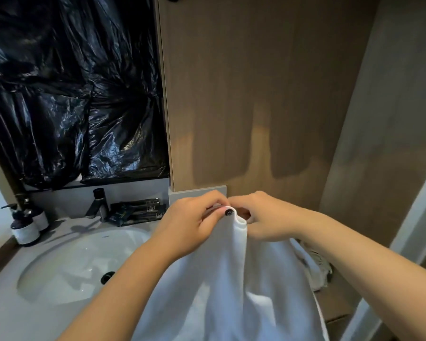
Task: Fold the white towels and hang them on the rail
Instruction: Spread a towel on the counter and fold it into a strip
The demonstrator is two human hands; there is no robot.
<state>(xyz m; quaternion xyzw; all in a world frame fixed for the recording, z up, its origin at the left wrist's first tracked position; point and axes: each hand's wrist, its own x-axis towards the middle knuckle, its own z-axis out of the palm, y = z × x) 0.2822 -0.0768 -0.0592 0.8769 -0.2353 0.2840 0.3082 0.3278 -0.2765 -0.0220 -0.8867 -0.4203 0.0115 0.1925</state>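
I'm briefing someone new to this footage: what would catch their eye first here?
First, the two hands meeting at centre: the left hand and right hand pinch the top edge of a white towel that hangs down between the arms. Next, the crinkled black plastic sheet at upper left, above the white sink.

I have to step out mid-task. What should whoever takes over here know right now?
Left hand and right hand: both pinch the top edge of one white towel, corners brought together in front of the wood wall.
The towel hangs down beside the sink.
Done: first fold started.
Left: finish folding and hang it. No rail is in view.
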